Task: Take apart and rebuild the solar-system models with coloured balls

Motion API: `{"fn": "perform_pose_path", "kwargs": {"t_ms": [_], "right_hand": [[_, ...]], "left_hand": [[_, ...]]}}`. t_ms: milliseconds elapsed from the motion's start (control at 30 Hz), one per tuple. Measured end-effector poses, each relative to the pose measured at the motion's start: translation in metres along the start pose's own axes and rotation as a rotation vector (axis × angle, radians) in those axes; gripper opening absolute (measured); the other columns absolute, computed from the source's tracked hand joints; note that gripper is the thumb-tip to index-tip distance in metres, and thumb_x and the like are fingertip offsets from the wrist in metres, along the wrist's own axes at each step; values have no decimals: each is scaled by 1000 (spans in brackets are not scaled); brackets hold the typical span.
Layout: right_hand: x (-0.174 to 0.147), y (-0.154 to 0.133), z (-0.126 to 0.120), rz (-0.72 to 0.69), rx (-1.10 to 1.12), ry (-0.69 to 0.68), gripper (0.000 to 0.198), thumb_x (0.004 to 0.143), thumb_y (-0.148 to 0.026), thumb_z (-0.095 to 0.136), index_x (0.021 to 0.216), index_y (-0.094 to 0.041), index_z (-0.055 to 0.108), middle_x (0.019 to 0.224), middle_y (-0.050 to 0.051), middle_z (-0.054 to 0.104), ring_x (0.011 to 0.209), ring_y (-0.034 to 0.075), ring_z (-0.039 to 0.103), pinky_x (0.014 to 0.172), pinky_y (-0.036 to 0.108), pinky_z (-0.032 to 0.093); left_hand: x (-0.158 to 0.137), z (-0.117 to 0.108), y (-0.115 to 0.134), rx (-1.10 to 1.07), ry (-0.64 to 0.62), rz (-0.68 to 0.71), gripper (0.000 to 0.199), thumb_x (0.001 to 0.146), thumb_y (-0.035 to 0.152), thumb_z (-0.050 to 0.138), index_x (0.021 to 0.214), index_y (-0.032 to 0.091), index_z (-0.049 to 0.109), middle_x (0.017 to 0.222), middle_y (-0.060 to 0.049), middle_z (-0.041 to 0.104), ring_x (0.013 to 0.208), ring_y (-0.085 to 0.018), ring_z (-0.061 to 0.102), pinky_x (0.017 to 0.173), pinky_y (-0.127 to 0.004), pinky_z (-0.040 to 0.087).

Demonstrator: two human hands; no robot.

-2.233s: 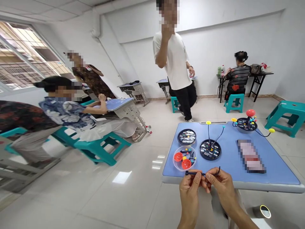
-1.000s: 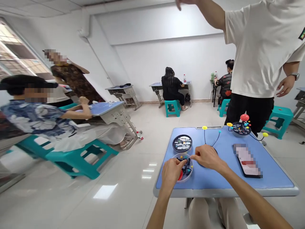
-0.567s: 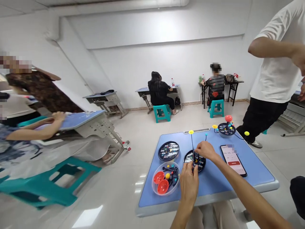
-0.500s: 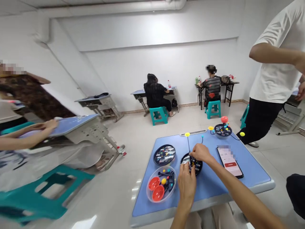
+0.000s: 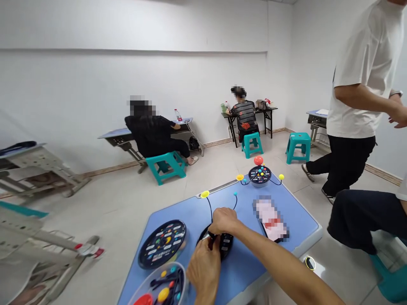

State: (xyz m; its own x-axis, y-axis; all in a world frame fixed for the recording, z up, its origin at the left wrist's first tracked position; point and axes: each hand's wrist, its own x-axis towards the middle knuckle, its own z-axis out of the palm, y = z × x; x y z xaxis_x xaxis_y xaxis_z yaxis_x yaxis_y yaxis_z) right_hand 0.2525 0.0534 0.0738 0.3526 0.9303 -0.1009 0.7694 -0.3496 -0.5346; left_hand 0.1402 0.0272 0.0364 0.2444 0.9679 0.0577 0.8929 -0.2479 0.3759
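Note:
A round black printed base (image 5: 226,243) of a solar system model lies on the blue desk, partly covered by my hands. Two thin curved rods rise behind it, one tipped with a yellow cup (image 5: 205,194), the other with a small blue ball (image 5: 235,193). My right hand (image 5: 224,219) is closed over the middle of the base, fingertips pointing down. From the near left, my left hand (image 5: 205,264) has its fingers bent together against the same spot. Between the fingertips shows a small dark part (image 5: 212,243), whose kind I cannot make out.
To the left are another black printed disc (image 5: 163,243) and a clear tub (image 5: 140,292) with red cups, balls and dark rods. A phone (image 5: 271,220) and a built model (image 5: 259,174) stand right. A person in white (image 5: 359,93) is beyond; others sit on green stools.
The view has swung right and closer to the desk. My left fingers, earlier spread on the base, are now bent in beside my right hand. The standing person has stepped and lowered an arm.

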Motion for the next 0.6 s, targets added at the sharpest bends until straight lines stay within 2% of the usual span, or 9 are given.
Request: {"fn": "perform_pose_path", "kwargs": {"t_ms": [133, 333, 600], "right_hand": [[-3, -4, -12, 23, 21, -40, 18, 66, -23, 65, 79, -16, 75, 85, 7, 76, 82, 23, 70, 65, 27, 49], [-8, -12, -22, 51, 92, -44, 20, 61, -23, 63, 77, -17, 74, 87, 12, 76, 85, 24, 69, 64, 26, 47], [-15, -15, -21, 123, 287, -2, 14, 65, -25, 61, 55, -18, 67, 61, 4, 66, 63, 16, 60, 47, 23, 31]], "left_hand": [[1, -2, 3, 18, -24, -30, 36, 94, 40, 42, 96, 18, 70, 92, -15, 73, 88, -36, 67, 65, -36, 42], [0, -2, 4, 19, -24, -23, 32, 94, 39, 44, 95, 18, 69, 94, -13, 73, 88, -34, 67, 62, -34, 39], [-2, 0, 2, 37, -6, 13, 26, 95, 33, 45, 95, 19, 68, 97, -11, 72, 88, -31, 67, 61, -33, 36]]}}
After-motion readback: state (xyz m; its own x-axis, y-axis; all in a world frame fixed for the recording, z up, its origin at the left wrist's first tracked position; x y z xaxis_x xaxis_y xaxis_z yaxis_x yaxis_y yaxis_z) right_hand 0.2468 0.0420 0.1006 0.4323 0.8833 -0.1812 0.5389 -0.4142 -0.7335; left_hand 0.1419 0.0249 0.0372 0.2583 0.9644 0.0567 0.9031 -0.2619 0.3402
